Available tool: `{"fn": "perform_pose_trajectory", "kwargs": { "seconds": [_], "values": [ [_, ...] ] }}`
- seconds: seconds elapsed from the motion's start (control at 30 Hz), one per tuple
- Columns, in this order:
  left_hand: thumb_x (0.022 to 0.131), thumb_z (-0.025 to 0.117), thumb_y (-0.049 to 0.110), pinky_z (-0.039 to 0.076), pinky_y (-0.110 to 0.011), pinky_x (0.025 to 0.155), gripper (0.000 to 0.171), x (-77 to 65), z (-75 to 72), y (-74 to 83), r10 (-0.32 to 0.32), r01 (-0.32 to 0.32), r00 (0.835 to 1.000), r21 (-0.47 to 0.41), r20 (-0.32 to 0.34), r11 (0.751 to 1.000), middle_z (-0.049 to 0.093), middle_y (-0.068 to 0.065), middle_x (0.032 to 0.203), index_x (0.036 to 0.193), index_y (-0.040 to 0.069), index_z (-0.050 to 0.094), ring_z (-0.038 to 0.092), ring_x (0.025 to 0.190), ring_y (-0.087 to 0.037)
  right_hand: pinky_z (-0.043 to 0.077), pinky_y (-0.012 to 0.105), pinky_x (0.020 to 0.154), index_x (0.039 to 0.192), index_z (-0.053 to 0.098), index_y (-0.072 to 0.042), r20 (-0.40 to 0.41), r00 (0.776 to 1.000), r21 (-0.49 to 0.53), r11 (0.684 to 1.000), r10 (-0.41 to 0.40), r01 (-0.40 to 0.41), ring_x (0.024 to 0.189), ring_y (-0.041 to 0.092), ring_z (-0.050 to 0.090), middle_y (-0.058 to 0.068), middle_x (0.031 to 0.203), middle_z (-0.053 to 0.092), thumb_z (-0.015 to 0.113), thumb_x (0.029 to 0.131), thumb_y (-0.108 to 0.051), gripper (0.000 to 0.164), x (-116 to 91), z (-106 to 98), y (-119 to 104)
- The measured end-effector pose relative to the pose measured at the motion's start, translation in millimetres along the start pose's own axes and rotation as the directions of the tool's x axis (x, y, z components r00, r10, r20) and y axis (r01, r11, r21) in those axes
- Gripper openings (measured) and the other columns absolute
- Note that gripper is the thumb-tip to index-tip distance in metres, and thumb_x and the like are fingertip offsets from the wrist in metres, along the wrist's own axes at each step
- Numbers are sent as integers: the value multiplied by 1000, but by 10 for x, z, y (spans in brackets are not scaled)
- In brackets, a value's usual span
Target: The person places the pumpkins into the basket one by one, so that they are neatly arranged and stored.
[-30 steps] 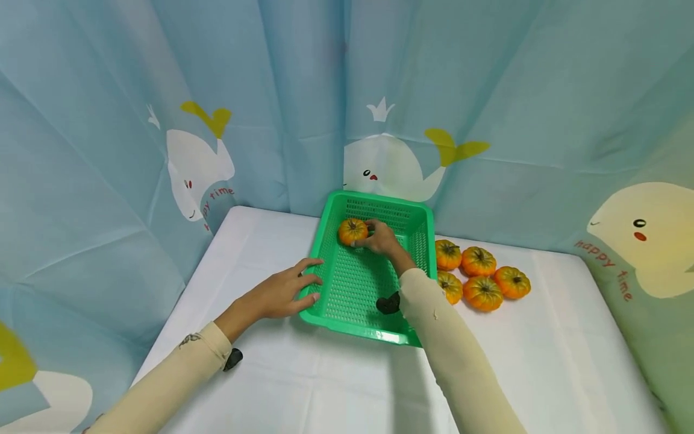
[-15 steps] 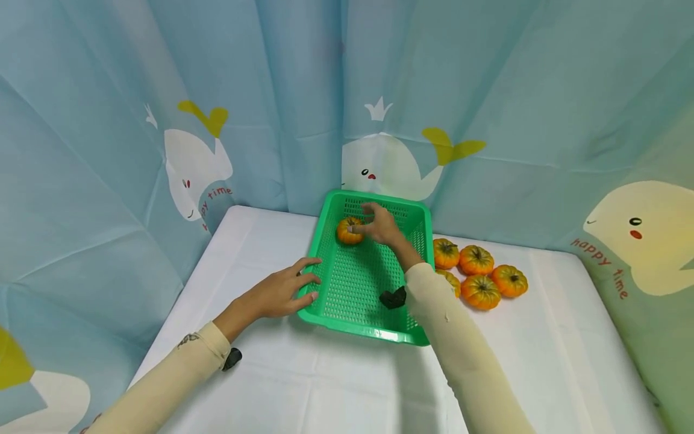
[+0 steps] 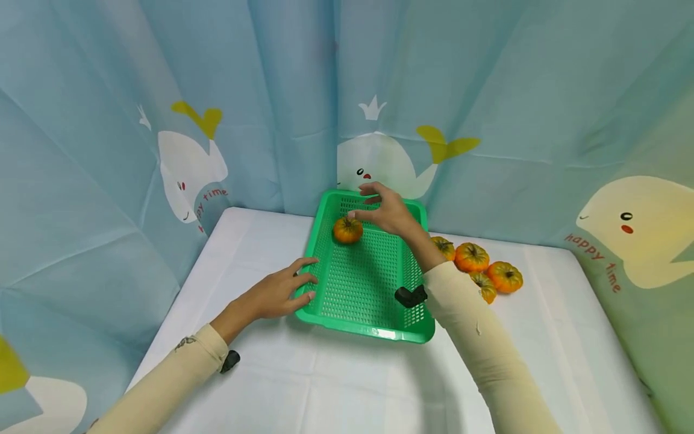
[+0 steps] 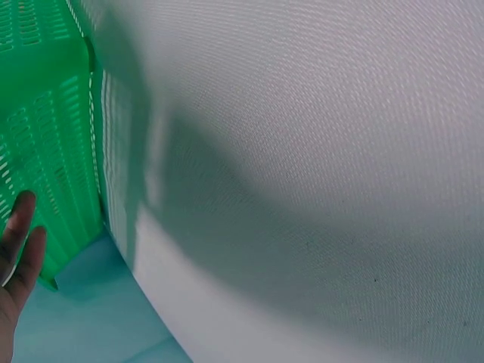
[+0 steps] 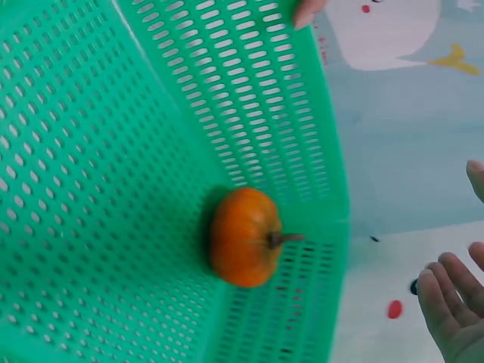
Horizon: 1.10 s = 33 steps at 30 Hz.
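A green plastic basket (image 3: 368,331) with slotted walls stands on the white-covered table. Inside it, in the far left corner, sits one small orange pumpkin (image 3: 347,231); its stem shows in the right wrist view, where the pumpkin (image 5: 243,238) lies against the walls. My right hand (image 3: 387,211) hovers over the basket's far part, up and right of the pumpkin, fingers spread and holding nothing. With fingers apart, my left hand (image 3: 276,292) rests at the basket's left rim, fingertips over the edge. In the left wrist view its fingers (image 4: 26,261) appear beside the green wall.
To the right of the basket several more small pumpkins (image 3: 472,258) lie grouped on the table (image 3: 260,241), partly hidden by my right sleeve (image 3: 482,337). A blue curtain (image 3: 271,90) with whale prints hangs close behind the table and at both sides.
My right hand has let go of the pumpkin in the basket's far left corner, then lifted away and to the right, fingers opening. The left hand stays at the rim.
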<state>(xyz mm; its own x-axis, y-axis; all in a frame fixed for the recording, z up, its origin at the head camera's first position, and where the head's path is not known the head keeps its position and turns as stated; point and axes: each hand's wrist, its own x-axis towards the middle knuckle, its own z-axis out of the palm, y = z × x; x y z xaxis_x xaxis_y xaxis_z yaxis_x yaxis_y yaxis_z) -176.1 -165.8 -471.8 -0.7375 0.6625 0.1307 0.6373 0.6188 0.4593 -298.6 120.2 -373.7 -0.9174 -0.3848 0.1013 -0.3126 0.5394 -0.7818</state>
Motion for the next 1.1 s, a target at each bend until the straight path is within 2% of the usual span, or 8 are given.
{"fn": "perform_pose_trajectory", "kwargs": {
  "seconds": [0.3, 0.5, 0.8, 1.1],
  "values": [
    [104, 52, 39, 55, -37, 81, 36, -47, 44, 31, -10, 10, 1000, -10, -15, 1000, 33, -5, 160, 127, 14, 65, 68, 99, -18, 50, 51, 97, 138, 54, -7, -27, 998, -11, 998, -56, 56, 123, 38, 57, 15, 142, 56, 81, 87, -26, 61, -303, -225, -97],
    [104, 54, 37, 56, -38, 82, 35, -37, 30, 43, 14, -14, 999, 18, -37, 1000, 35, -7, 158, 126, 13, 65, 68, 101, -20, 51, 51, 96, 139, 54, -11, -47, 998, -27, 999, -46, 45, 123, 36, 58, 13, 142, 56, 80, 88, -27, 59, -575, -415, -83],
    [104, 53, 38, 56, -39, 83, 36, -14, 12, 36, 3, -3, 1000, 20, -15, 1000, 33, -6, 160, 127, 13, 65, 67, 104, -19, 49, 51, 100, 136, 55, -7, -49, 998, -75, 997, -29, 25, 122, 33, 58, 13, 139, 57, 78, 89, -28, 56, -940, -617, 76],
    [104, 53, 38, 55, -41, 85, 36, -13, 0, 52, 2, -2, 1000, 12, -24, 1000, 34, -7, 159, 126, 13, 65, 67, 106, -21, 54, 54, 92, 136, 56, -9, -80, 996, -108, 993, 37, -45, 115, 40, 63, 15, 137, 58, 76, 92, -31, 54, -1352, -802, 263]
  ]
}}
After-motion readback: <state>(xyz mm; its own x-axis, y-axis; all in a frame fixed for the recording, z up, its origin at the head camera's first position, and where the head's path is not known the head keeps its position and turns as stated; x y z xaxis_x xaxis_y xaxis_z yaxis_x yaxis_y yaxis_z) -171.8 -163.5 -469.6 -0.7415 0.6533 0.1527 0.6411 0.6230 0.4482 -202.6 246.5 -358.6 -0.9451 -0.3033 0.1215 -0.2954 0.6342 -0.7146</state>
